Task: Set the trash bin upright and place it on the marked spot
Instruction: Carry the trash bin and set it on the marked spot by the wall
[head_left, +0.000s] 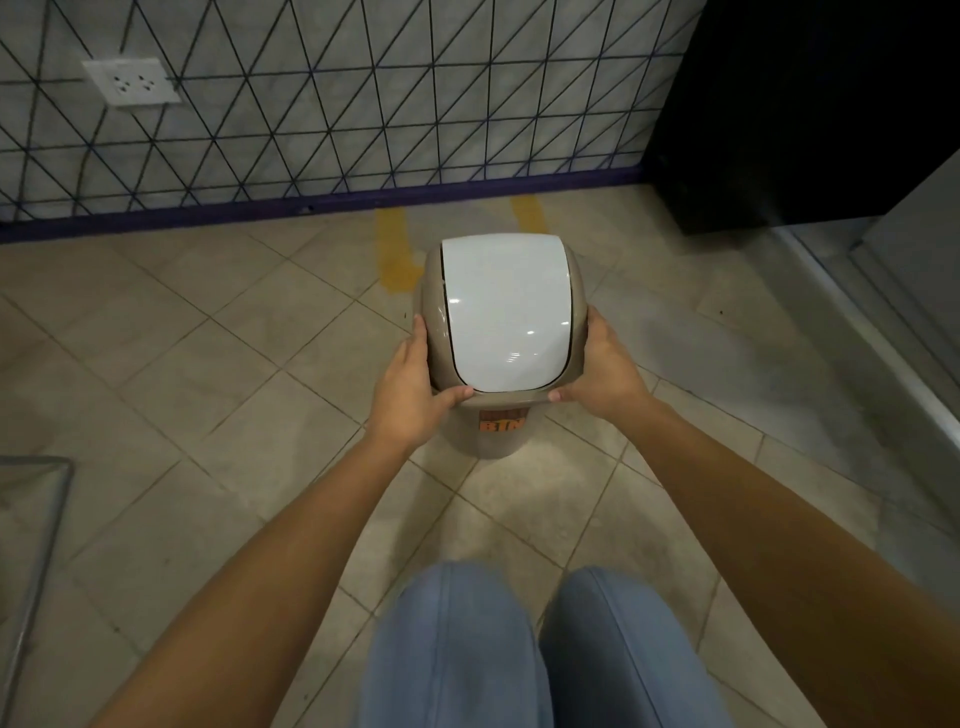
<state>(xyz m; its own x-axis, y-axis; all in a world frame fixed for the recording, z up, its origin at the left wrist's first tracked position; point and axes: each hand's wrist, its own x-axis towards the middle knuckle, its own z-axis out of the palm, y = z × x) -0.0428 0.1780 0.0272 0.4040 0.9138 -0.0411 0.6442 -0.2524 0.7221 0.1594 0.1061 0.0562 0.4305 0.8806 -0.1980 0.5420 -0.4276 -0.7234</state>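
The trash bin (503, 312) is a beige plastic bin with a white swing lid and an orange label reading "BIN" on its near side. It stands upright, seen from above. My left hand (410, 387) grips the lid rim on the left, thumb on the front edge. On the right side of the rim is my right hand (605, 371), gripping the same way. Yellow painted marks (395, 247) run on the floor from the wall toward the bin; the bin hides their near ends. Whether the bin's base touches the floor I cannot tell.
A wall with a dark diamond-line pattern (311, 104) and a white socket (132, 83) stands behind. A black cabinet (810, 104) fills the right corner, with a grey raised ledge (883, 353) beside it. A metal frame (31, 519) shows at the left edge. My knees are below.
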